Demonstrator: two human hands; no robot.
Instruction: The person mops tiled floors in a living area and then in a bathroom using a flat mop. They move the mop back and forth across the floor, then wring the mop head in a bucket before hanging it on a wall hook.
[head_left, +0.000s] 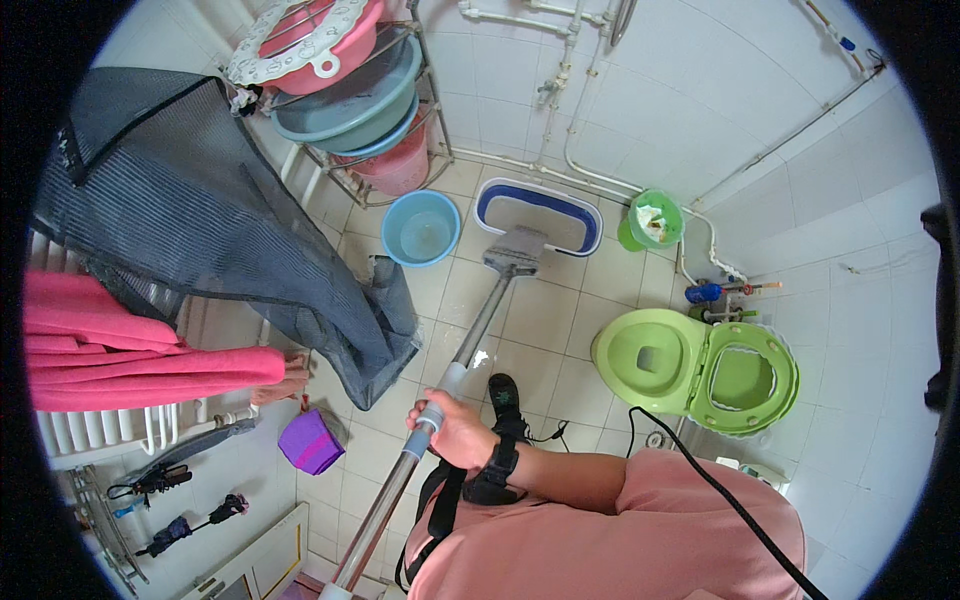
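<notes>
My right hand (454, 429) wraps around the grey collar of a metal mop pole (382, 499), and a black band circles that wrist. The pole slants up to a grey flat mop head (514, 251), which overlaps the near rim of an oblong white and blue mop bucket (592, 217). Murky water appears to lie inside the bucket. Whether the head touches the rim, I cannot tell. My left hand is out of view. A light blue basin (421, 228) stands on the tiles left of the bucket.
Right of the bucket is a green waste bin (655, 219); nearer stands a green toilet (651, 352), lid raised. Dark mesh fabric (247, 225) hangs at left above a purple bag (311, 442). Basins fill a metal rack (442, 112). A black cable (720, 487) crosses my right side.
</notes>
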